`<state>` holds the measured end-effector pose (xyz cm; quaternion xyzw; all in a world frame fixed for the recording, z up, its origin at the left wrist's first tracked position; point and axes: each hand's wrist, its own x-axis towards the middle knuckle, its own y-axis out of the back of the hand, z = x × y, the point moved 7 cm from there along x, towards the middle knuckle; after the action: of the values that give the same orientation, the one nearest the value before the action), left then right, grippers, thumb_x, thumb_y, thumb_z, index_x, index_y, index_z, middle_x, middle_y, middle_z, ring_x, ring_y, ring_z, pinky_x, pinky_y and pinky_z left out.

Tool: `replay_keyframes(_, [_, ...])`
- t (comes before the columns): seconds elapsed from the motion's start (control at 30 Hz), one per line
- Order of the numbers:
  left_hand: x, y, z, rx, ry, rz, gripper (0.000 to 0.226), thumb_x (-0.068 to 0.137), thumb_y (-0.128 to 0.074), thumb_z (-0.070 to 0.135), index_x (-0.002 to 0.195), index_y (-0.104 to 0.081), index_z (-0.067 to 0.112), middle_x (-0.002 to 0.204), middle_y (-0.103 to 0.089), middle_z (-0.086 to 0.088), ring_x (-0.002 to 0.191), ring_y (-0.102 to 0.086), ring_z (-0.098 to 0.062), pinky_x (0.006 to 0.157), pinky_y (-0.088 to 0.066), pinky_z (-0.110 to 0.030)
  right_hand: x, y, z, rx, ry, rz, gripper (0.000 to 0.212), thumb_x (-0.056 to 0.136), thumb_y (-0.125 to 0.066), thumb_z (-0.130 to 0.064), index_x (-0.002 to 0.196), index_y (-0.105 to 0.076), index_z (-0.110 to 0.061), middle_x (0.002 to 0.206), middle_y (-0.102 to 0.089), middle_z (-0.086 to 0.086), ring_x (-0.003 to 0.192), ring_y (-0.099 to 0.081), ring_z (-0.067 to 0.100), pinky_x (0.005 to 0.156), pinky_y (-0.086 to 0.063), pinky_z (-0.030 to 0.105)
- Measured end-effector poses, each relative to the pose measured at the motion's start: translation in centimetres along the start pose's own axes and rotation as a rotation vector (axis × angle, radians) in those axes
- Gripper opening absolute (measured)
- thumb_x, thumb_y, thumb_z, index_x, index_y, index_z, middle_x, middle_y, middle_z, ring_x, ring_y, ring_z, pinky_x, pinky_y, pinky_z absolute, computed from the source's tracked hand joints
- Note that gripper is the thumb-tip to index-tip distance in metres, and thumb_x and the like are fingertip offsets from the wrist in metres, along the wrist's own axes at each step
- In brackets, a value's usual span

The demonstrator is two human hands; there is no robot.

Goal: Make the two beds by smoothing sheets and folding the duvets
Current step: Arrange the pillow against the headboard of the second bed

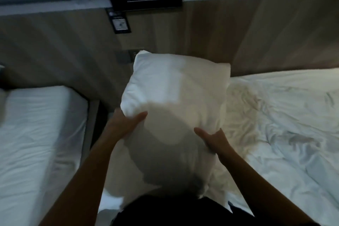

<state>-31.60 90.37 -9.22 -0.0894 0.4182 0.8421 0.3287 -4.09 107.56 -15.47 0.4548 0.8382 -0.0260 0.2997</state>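
pillow (174, 88), rumpled bed (284, 115), smoother bed (36, 124), wood-panel wall (201, 29)

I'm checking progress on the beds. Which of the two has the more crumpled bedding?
The bed on the right: its white bedding lies in deep creases and folds. The bed on the left shows only faint ripples.

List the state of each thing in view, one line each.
pillow: held up between both hands.
left hand: grips the pillow's left edge.
right hand: grips its right edge.
left bed's sheet: nearly smooth.
right bed's bedding: crumpled.
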Motion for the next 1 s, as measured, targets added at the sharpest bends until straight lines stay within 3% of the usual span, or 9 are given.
replay_keyframes(0.17, [-1.8, 7.2, -8.8, -0.122, 0.159, 0.131, 0.132, 0.042, -0.068, 0.085, 0.147, -0.032, 0.013, 0.147, -0.043, -0.009, 0.130, -0.046, -0.028, 0.103, -0.041, -0.041, -0.2, -9.4, -3.7, -0.078, 0.054, -0.176, 0.099, 0.067, -0.087, -0.040, 0.146, -0.033, -0.011, 0.136, -0.048, 0.004, 0.131, -0.045, 0.029, 0.103, -0.041, 0.036])
replay_keyframes(0.27, [-3.2, 11.6, -14.1, -0.198, 0.185, 0.236, 0.095, 0.061, -0.078, 0.063, 0.136, -0.049, 0.013, 0.136, -0.055, -0.009, 0.124, -0.053, -0.026, 0.097, -0.042, -0.031, -1.1, -16.2, -4.7, -0.110, 0.090, -0.290, 0.080, 0.073, -0.084, -0.025, 0.140, -0.041, -0.013, 0.125, -0.052, 0.000, 0.115, -0.053, 0.019, 0.090, -0.043, 0.028])
replay_keyframes(0.33, [-4.3, 14.6, -18.3, -0.148, 0.278, 0.301, 0.086, 0.071, -0.075, 0.058, 0.135, -0.049, 0.006, 0.134, -0.055, -0.015, 0.123, -0.053, -0.031, 0.096, -0.042, -0.034, -2.4, -21.0, -5.4, -0.148, 0.088, -0.334, 0.099, 0.066, -0.087, -0.036, 0.146, -0.034, -0.011, 0.138, -0.048, 0.001, 0.123, -0.049, 0.023, 0.099, -0.044, 0.035])
replay_keyframes(0.47, [-6.1, 21.1, -26.7, -0.162, 0.433, 0.346, 0.101, 0.075, -0.066, 0.064, 0.140, -0.034, -0.006, 0.140, -0.046, -0.022, 0.126, -0.047, -0.036, 0.098, -0.040, -0.037, -4.5, -31.3, -6.0, -0.275, 0.106, -0.382, 0.158, 0.021, -0.074, -0.084, 0.152, -0.020, -0.016, 0.155, -0.032, 0.006, 0.138, -0.037, 0.031, 0.111, -0.036, 0.047])
replay_keyframes(0.57, [-7.8, 25.6, -32.7, -0.231, 0.493, 0.396, 0.099, 0.073, -0.066, 0.067, 0.134, -0.040, -0.007, 0.133, -0.053, -0.021, 0.122, -0.051, -0.035, 0.090, -0.041, -0.033, -7.0, -38.8, -7.2, -0.414, 0.135, -0.445, 0.146, 0.030, -0.072, -0.086, 0.151, -0.024, -0.021, 0.153, -0.034, 0.007, 0.134, -0.041, 0.032, 0.109, -0.039, 0.047])
replay_keyframes(0.67, [-9.0, 28.9, -37.9, -0.287, 0.528, 0.462, 0.104, 0.053, -0.057, 0.080, 0.110, -0.058, -0.006, 0.101, -0.067, -0.018, 0.094, -0.064, -0.032, 0.071, -0.044, -0.031, -8.7, -45.9, -8.6, -0.354, 0.141, -0.529, 0.099, 0.068, -0.085, -0.045, 0.147, -0.035, -0.014, 0.146, -0.043, 0.008, 0.130, -0.045, 0.029, 0.096, -0.039, 0.029])
replay_keyframes(0.77, [-9.1, 32.0, -41.3, -0.316, 0.555, 0.538, 0.090, 0.058, -0.059, 0.073, 0.102, -0.058, -0.006, 0.079, -0.063, -0.008, 0.078, -0.065, -0.027, 0.061, -0.043, -0.030, -9.2, -51.7, -9.9, -0.361, 0.175, -0.569, 0.092, 0.066, -0.088, -0.034, 0.143, -0.042, -0.012, 0.137, -0.052, 0.005, 0.122, -0.052, 0.024, 0.091, -0.040, 0.026])
replay_keyframes(0.9, [-5.0, 36.9, -42.4, -0.259, 0.507, 0.585, 0.065, 0.082, -0.067, 0.048, 0.120, -0.047, 0.000, 0.118, -0.060, -0.019, 0.111, -0.056, -0.037, 0.087, -0.044, -0.036, -8.4, -57.9, -11.0, -0.349, 0.186, -0.614, 0.110, 0.048, -0.088, -0.056, 0.140, -0.046, -0.014, 0.140, -0.053, 0.007, 0.123, -0.054, 0.023, 0.104, -0.045, 0.039])
replay_keyframes(1.0, [0.2, 39.7, -42.6, -0.192, 0.467, 0.528, 0.062, 0.085, -0.064, 0.049, 0.117, -0.046, 0.000, 0.121, -0.058, -0.020, 0.112, -0.054, -0.036, 0.081, -0.039, -0.032, -5.9, -60.9, -11.4, -0.337, 0.061, -0.590, 0.113, 0.066, -0.084, -0.052, 0.153, -0.023, -0.012, 0.154, -0.033, 0.011, 0.136, -0.040, 0.032, 0.111, -0.036, 0.044])
